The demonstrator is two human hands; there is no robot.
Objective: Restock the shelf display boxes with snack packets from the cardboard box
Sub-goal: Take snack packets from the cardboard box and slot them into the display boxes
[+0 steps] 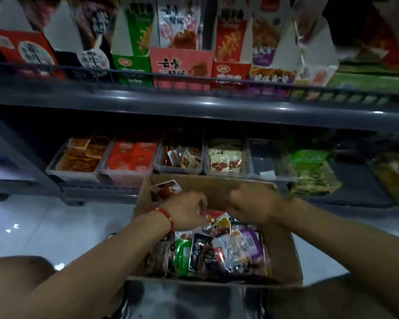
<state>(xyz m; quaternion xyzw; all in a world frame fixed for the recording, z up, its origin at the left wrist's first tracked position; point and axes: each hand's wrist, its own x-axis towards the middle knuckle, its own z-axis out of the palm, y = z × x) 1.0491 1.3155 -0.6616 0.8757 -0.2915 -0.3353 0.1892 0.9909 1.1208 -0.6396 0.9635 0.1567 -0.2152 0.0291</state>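
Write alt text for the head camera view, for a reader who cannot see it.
A person's left hand and right hand reach into an open cardboard box of mixed snack packets, the left touching a red packet. Behind it, a low shelf holds clear trays of snacks; above stand upright display boxes.

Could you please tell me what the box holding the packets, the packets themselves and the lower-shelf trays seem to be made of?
Box: matte brown cardboard, apparently.
Snack packets: glossy plastic or foil film, crinkled with glints.
Trays: probably clear rigid plastic; contents show through the walls.
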